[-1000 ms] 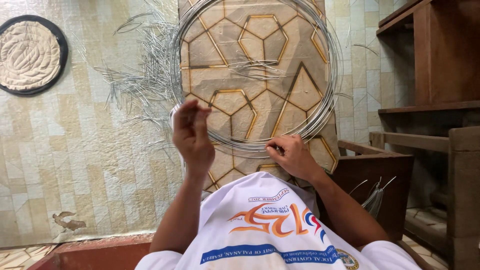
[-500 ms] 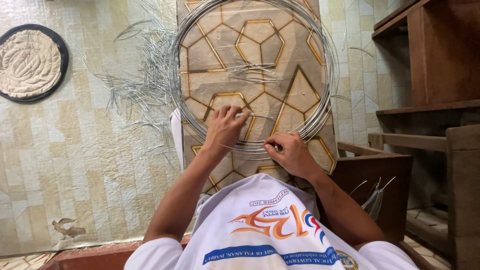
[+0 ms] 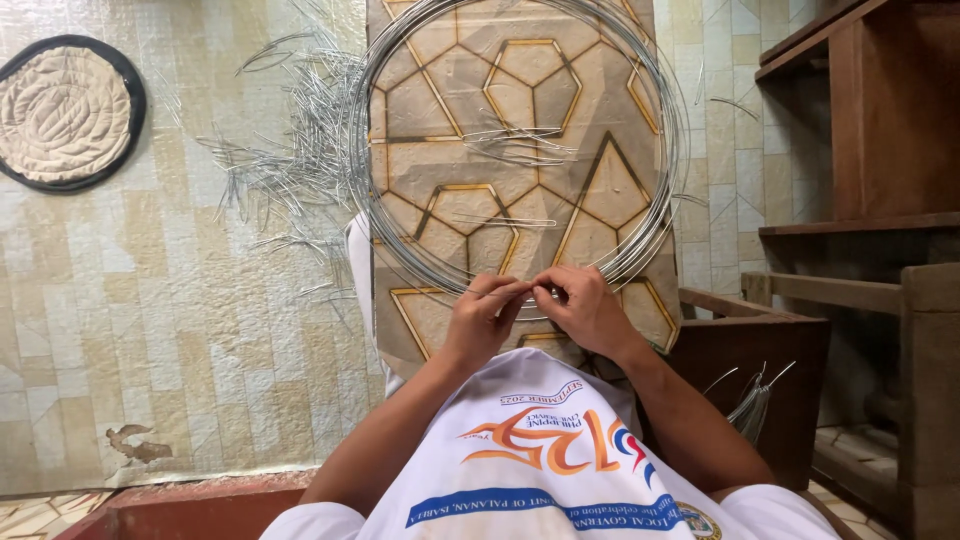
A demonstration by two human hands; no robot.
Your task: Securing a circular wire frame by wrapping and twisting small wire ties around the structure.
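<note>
A large ring of coiled silver wire [image 3: 360, 150] lies on a cloth with brown hexagon patterns [image 3: 520, 90] over my lap. My left hand [image 3: 485, 318] and my right hand [image 3: 580, 308] meet at the near edge of the ring. Both pinch the wire bundle there, fingertips almost touching. A thin loose wire piece [image 3: 505, 222] lies across the cloth inside the ring. A second bent wire [image 3: 515, 140] rests higher up inside the ring.
A pile of several short cut wire pieces [image 3: 290, 150] is scattered on the tiled floor left of the ring. A round woven mat [image 3: 65, 112] lies at the far left. Wooden furniture [image 3: 880, 200] stands at the right, with a dark wooden box [image 3: 750, 360] beside my right arm.
My left hand came down from being raised above the ring to its near edge, joining my right hand on the wire. My right hand stayed on the coil.
</note>
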